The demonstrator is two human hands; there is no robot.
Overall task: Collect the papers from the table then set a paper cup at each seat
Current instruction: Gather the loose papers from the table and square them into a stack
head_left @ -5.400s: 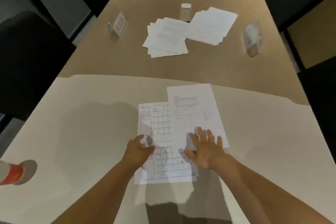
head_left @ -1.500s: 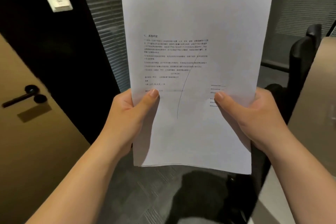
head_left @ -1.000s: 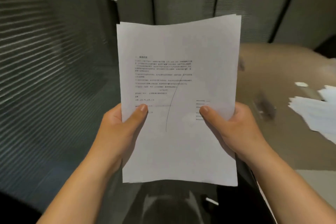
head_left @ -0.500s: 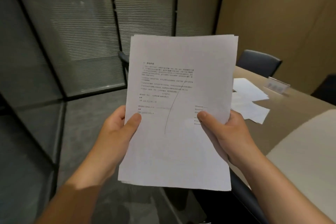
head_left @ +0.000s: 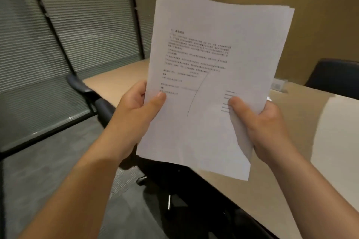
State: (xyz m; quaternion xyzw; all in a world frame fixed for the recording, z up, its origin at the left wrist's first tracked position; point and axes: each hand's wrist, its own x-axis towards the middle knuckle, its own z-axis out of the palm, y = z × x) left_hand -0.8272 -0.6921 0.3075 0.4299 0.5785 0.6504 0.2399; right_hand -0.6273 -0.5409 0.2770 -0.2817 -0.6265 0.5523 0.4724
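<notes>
Both hands, left [head_left: 136, 114] and right [head_left: 262, 122], gripped a stack of white printed paper sheets [head_left: 209, 75] above the tan wooden table's [head_left: 291, 151] edge.

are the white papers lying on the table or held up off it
Held up. The stack of white printed papers is gripped by the left hand and right hand, above the tan table.

Dim, even indoor light; the white papers [head_left: 213, 83] are the brightest area. Print on them is softly blurred. Wall lines bow toward the frame's edges.
</notes>
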